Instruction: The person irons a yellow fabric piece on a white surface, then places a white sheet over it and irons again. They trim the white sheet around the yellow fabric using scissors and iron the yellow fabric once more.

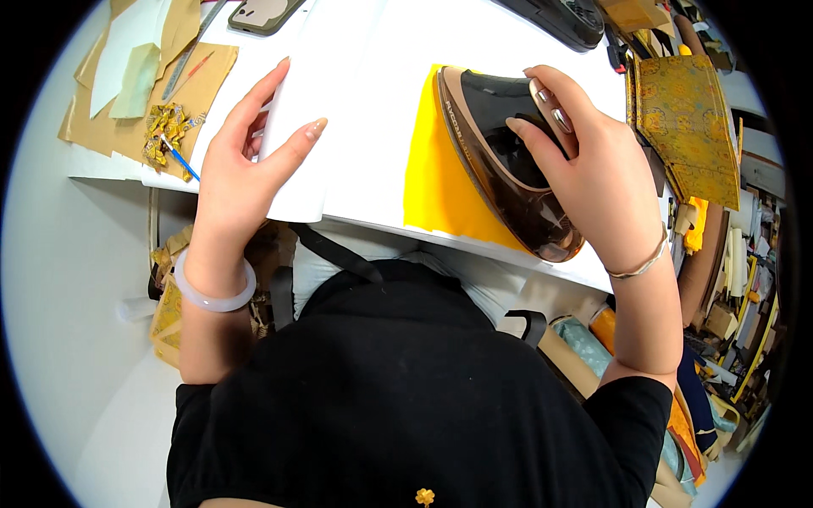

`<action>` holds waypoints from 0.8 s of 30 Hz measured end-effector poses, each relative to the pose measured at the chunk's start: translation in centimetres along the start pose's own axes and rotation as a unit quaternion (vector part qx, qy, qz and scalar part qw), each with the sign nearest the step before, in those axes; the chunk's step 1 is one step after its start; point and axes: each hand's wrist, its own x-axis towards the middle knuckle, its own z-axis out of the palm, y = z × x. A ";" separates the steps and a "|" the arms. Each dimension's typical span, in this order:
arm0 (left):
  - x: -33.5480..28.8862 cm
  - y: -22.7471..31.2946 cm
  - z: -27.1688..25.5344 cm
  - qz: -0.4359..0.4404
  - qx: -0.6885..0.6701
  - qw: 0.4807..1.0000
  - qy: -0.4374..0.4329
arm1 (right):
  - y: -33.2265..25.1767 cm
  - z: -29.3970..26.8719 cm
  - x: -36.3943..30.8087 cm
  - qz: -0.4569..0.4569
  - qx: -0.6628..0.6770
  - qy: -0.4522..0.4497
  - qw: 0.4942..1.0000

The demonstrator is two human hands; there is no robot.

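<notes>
on the right of the frame's middle, a glossy dark-brown and black clothes iron with a pointed, curved body (500, 161) stands on a bright yellow, thin flat sheet (436, 186), which lies on the white, smooth-faced tabletop (373, 169) and reaches its near edge. the right hand (597, 157) has its grip closed around the iron's handle, thumb on the near side and fingers wrapped over the far side; a thin pale bracelet (639, 264) circles that wrist. left of centre, the left hand (241, 173) has a loose, released grip, thumb and forefinger spread wide beside a white, curling sheet of paper-like material (296, 186); i cannot tell whether the fingers touch it. a pale, milky bangle (216, 302) rings the left wrist. in the upper left of the frame, a brown, flat paper-like piece (212, 80) carries a crumpled gold-patterned scrap (174, 123), a slim blue stick (182, 161) and a thin red tool (199, 65), with a pale green slip (135, 80) close by. a phone in a dark-edged case (262, 13) lies at the top edge. a stiff gold-brocade panel (686, 127) stands out at the upper right.
</notes>
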 end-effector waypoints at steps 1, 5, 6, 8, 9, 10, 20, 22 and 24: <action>0.0 0.0 0.1 0.001 0.000 1.000 0.003 | -0.2 -0.1 0.0 0.008 -0.002 -0.004 1.000; 0.1 -0.8 0.0 0.018 0.016 1.000 0.010 | -1.0 0.2 0.1 0.037 -0.035 -0.014 0.999; 0.1 -0.7 0.0 0.018 0.016 1.000 0.010 | -1.4 0.2 0.4 0.038 -0.048 -0.020 0.998; 0.1 -0.3 0.2 0.014 0.012 1.000 0.012 | -1.6 0.3 0.5 0.033 -0.056 -0.023 0.998; 0.1 -0.2 0.2 0.008 0.013 1.000 0.010 | -1.6 0.2 0.5 0.037 -0.062 -0.026 0.997; 0.0 -0.1 0.2 0.002 0.014 1.000 0.008 | -1.6 0.2 0.5 0.042 -0.067 -0.030 0.996; 0.2 -0.7 0.0 0.023 -0.018 1.000 -0.003 | -2.1 -0.7 -1.9 0.096 -0.038 -0.067 0.992; 0.2 -0.5 0.0 0.011 -0.023 1.000 -0.001 | -2.1 -0.6 -2.1 0.087 -0.045 -0.060 0.993; 0.2 -0.4 0.0 0.005 -0.017 1.000 -0.002 | -2.1 -0.1 -2.0 0.063 -0.059 -0.039 0.996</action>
